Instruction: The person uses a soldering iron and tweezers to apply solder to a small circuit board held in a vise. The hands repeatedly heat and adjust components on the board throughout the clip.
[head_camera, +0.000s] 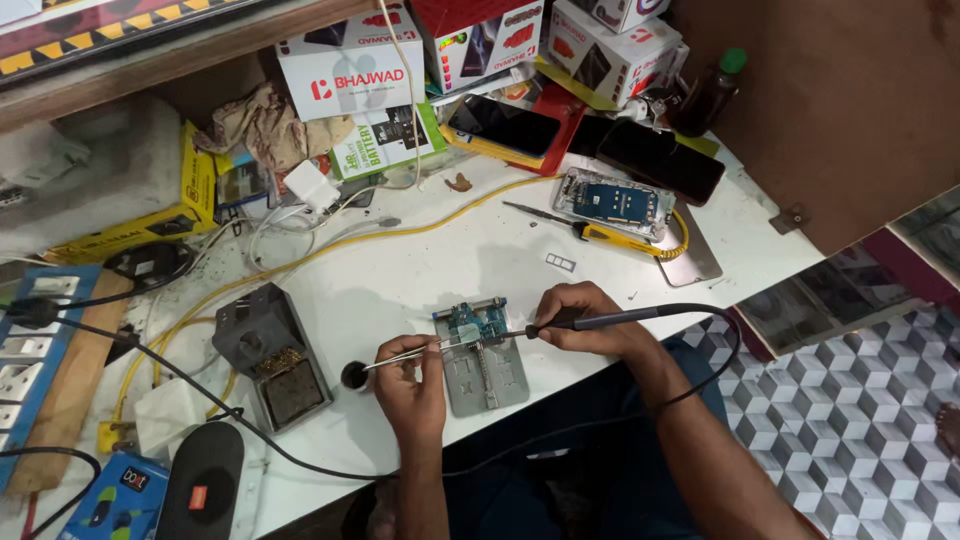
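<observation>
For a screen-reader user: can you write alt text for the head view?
A left hand holds tweezers and a right hand a soldering iron over a blue circuit board clamped in a metal holder on a cluttered white workbench.

Your metal holder plate (487, 377) lies at the near table edge (420, 270), with the circuit board (478, 323) on its far end. Your left hand (410, 385) sits left of it, your right hand (590, 320) right. The tip-cleaner stand (270, 355) stands further left; the opened phone (615, 203) lies behind, screwdriver (585, 231) before it.
</observation>
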